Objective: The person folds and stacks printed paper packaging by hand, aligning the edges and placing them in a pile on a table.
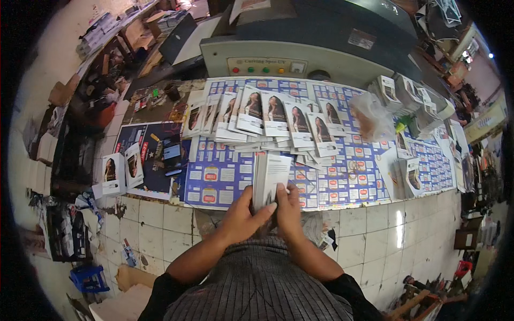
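Close to my body, at the table's front edge, a stack of white printed cards (271,174) stands on edge between my two hands. My left hand (246,216) grips its left side, with the thumb lying across the near end. My right hand (288,208) closes round the right side, its thumb against the face that carries small print. Just beyond lies a wide, overlapping spread of the same kind of cards (276,115), each with a picture of a long-haired person. My fingers' undersides are hidden by the stack.
Blue printed sheets (219,166) cover the table. A clear plastic bag (369,117) and stacked card bundles (412,96) stand at right; another bundle (409,174) sits nearer. Two small card piles (113,174) and a phone (172,151) lie left. A machine panel with buttons (266,68) borders the back.
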`<control>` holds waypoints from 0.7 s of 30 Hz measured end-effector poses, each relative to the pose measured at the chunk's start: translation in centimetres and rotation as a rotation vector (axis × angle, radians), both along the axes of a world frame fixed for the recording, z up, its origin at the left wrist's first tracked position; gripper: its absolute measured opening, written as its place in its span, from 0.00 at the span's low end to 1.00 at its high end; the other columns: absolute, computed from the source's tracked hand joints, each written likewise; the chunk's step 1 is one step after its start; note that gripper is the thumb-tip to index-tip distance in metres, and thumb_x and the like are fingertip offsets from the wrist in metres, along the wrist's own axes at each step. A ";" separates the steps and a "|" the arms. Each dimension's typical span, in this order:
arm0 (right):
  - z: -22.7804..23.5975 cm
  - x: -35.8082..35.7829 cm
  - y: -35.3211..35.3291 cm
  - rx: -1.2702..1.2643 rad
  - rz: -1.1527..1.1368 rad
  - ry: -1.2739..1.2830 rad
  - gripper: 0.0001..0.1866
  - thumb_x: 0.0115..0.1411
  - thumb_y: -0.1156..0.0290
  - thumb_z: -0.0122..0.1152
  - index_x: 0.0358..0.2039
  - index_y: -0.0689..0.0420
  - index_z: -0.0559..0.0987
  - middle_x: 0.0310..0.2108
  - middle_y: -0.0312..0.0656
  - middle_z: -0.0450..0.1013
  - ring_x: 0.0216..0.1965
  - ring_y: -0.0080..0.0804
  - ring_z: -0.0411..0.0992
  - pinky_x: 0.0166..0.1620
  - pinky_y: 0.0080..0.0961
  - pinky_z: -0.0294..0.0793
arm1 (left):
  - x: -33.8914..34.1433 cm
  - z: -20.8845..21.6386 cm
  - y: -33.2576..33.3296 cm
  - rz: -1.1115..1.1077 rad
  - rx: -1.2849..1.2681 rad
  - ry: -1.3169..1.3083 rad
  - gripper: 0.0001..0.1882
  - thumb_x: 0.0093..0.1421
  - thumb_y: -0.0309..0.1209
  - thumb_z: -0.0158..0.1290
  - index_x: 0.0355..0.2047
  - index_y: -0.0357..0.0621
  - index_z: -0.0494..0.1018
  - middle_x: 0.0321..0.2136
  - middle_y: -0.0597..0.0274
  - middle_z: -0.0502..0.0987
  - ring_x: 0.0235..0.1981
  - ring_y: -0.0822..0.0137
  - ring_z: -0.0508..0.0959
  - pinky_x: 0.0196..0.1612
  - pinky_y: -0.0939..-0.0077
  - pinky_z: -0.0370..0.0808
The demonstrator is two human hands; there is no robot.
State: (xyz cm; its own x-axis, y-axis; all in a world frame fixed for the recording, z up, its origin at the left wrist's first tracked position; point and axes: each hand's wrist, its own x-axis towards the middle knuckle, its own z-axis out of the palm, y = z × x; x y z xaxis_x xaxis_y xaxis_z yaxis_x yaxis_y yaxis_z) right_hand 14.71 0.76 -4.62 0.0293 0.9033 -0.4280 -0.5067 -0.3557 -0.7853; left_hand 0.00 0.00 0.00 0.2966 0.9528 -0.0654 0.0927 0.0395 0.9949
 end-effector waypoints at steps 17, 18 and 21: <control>-3.6 -0.4 2.1 0.137 0.225 -0.467 0.21 0.59 0.77 0.63 0.53 0.63 0.72 0.38 0.42 0.76 0.37 0.26 0.73 0.39 0.23 0.73 | -10.1 -13.4 4.0 0.520 -0.293 -0.016 0.20 0.69 0.31 0.48 0.59 0.36 0.66 0.48 0.56 0.76 0.48 0.66 0.75 0.50 0.70 0.71; -3.9 0.3 2.3 0.134 0.186 -0.452 0.20 0.59 0.77 0.63 0.52 0.63 0.72 0.37 0.42 0.76 0.37 0.25 0.73 0.39 0.22 0.72 | -11.0 -13.6 5.1 0.615 -0.311 0.086 0.22 0.68 0.33 0.49 0.59 0.36 0.65 0.48 0.52 0.77 0.48 0.60 0.77 0.50 0.66 0.72; -5.9 1.5 2.7 0.145 0.182 -0.422 0.19 0.60 0.77 0.63 0.51 0.62 0.72 0.35 0.41 0.76 0.35 0.24 0.73 0.38 0.21 0.72 | -17.4 -20.4 7.3 0.605 -0.366 0.374 0.27 0.66 0.38 0.49 0.61 0.35 0.63 0.48 0.42 0.77 0.52 0.44 0.76 0.52 0.56 0.72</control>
